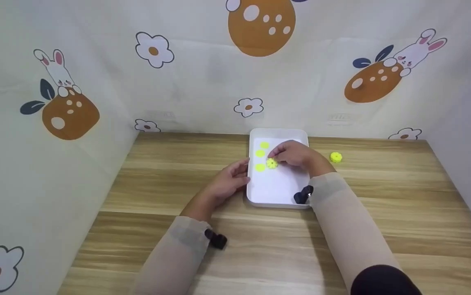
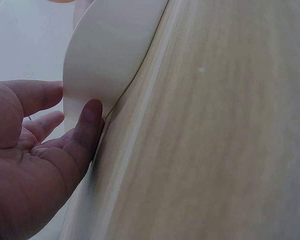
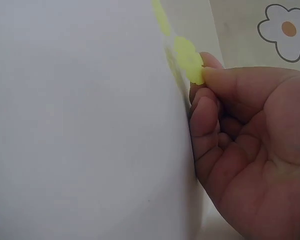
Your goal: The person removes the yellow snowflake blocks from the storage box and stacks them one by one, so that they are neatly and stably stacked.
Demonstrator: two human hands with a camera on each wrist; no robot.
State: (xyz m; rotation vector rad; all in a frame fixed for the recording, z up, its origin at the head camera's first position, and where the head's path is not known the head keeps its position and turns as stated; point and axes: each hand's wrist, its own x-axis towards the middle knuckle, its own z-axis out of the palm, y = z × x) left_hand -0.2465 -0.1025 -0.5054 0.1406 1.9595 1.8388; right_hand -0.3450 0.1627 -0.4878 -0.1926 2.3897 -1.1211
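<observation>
A black rounded form [image 1: 385, 282] lies nearest the head camera, overlapping the light right sleeve [image 1: 352, 229] at the bottom of its view. The right hand [image 1: 295, 153] has a narrow grip, thumb and finger pinching the rim of a yellow flower-shaped piece [image 3: 188, 59] over the left half of a white tray [image 1: 278, 190]; whether the piece touches the tray's floor I cannot tell. Between it and the tray's left wall, three yellow discs [image 1: 260, 167] form a loose line, running from near the far left corner to about midway along that side. The left hand [image 1: 229, 180] has a wide, relaxed grip, its fingertips touching the outside of the tray's left wall. A small black device [image 1: 303, 195] on the right cuff shows over the tray's near right corner, and another [image 1: 216, 239] sits on the left cuff. The tray rests on a wood-grained surface [image 1: 403, 221], its far short side close to the surface's far edge. Beyond its right edge, nearer the far edge of the surface than the near one, lies another yellow flower-shaped item [image 1: 336, 157]. A pale cloth [image 1: 202, 86] printed with rabbits, orange fruit and flowers rises behind.
</observation>
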